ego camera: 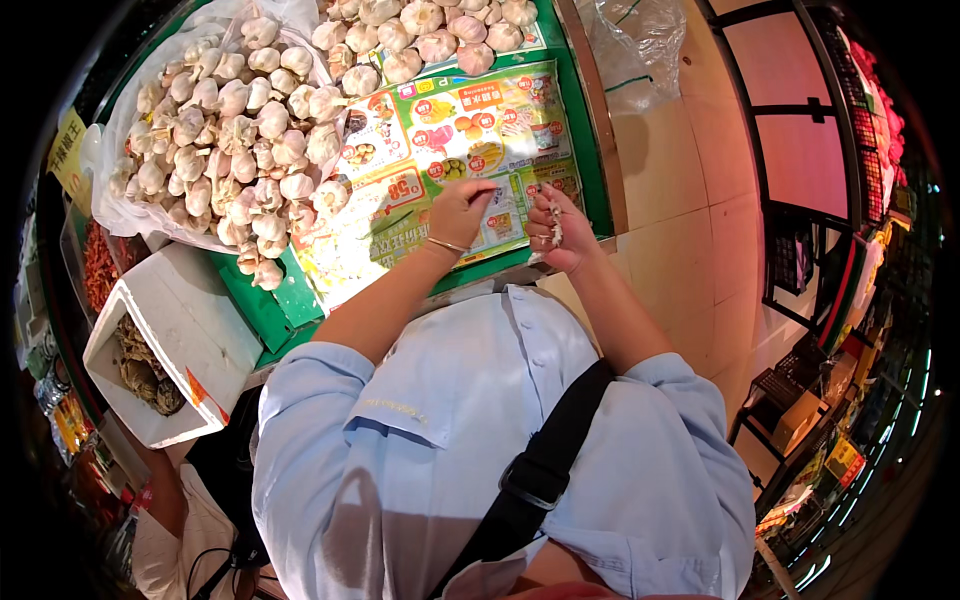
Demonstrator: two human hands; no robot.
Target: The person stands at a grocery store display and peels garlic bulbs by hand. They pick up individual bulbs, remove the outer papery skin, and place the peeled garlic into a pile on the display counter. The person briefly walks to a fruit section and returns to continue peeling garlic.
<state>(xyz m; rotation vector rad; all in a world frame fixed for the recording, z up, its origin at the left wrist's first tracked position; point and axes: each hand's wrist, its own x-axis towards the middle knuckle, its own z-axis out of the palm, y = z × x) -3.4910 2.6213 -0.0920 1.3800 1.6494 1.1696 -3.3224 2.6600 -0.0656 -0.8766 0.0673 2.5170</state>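
Observation:
Over a printed grocery flyer [405, 210] on a green stall top, my left hand [459, 216] has its thumb and fingertips brought together; whether anything is between them cannot be told. To its right, my right hand [559, 229] is closed around pale, papery scraps that look like garlic skin [556, 225], near the stall's front right corner. A large heap of garlic bulbs [240, 142] lies in a white plastic bag left of the flyer. More garlic bulbs [435, 37] rest beyond the flyer at the top.
A white foam box [187, 315] with dried brown goods stands at the left, near dried red goods [105, 262]. The stall's raised wooden edge [600, 127] runs along the right. Clear plastic [637, 52] hangs beyond it. Another person's arm and sleeve [184, 525] show at the lower left.

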